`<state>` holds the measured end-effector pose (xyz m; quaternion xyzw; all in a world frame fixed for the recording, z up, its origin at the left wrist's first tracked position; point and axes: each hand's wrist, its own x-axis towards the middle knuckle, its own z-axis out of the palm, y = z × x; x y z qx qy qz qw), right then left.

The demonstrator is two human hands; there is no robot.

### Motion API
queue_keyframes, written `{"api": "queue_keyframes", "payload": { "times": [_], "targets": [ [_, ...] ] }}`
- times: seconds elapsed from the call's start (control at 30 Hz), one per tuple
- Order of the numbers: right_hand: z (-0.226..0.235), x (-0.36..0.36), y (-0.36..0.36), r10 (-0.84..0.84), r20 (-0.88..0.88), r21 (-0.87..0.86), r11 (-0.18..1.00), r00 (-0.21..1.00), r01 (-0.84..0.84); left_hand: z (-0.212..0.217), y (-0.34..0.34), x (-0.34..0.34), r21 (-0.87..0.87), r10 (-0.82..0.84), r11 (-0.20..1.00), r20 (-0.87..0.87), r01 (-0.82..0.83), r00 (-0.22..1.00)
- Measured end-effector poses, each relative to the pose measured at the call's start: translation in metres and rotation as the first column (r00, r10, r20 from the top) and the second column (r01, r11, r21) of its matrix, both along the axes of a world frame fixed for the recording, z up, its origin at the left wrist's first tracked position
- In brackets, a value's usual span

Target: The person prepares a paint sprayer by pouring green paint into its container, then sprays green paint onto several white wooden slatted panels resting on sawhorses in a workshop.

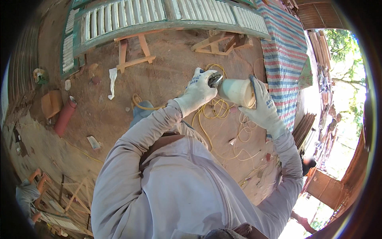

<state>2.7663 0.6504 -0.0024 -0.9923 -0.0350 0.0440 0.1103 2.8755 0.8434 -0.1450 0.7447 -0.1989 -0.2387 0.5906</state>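
Observation:
Both my hands wear pale gloves with dark print. My left hand [199, 88] is closed around a shiny dark metal fitting [215, 79], perhaps the head of a spray gun; its grip is hidden. Joined to or against that fitting is a white plastic cup [232, 91], tilted onto its side. My right hand [262, 103] wraps the cup's wider right end, fingers along the rim and thumb beneath. Beneath the cup, a yellow hose [218, 108] lies in loose coils on the dirt ground. Another stretch of hose passes by my left forearm.
Green-framed louvred shutters [131, 16] rest on wooden trestles [135, 53] ahead. A striped tarp [283, 59] hangs on the right. To the left lie a red cylinder [65, 115], a cardboard box [51, 103] and a white rag [112, 83]. Another person [28, 199] is at lower left.

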Motion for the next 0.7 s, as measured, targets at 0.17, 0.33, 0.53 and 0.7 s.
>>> {"api": "queue_keyframes", "payload": {
  "times": [0.17,0.33,0.53,0.7],
  "targets": [
    [0.007,0.011,-0.012,0.338,-0.133,-0.328,0.872,0.932,-0.363,-0.003,0.005,0.005,0.049,-0.089,0.995,-0.038,0.091,0.995],
    [0.011,0.009,-0.003,0.232,-0.143,-0.172,0.951,0.962,-0.255,-0.007,0.007,-0.003,0.045,-0.065,0.997,-0.021,0.065,0.998],
    [0.012,0.009,0.002,0.284,-0.174,-0.219,0.923,0.943,-0.318,-0.013,0.01,-0.006,0.0,-0.066,0.998,-0.125,0.067,0.99],
    [0.004,0.001,-0.001,0.299,-0.18,-0.262,0.904,0.937,-0.339,-0.015,0.01,-0.011,-0.012,-0.01,1.0,-0.109,0.009,0.994]
  ]
}}
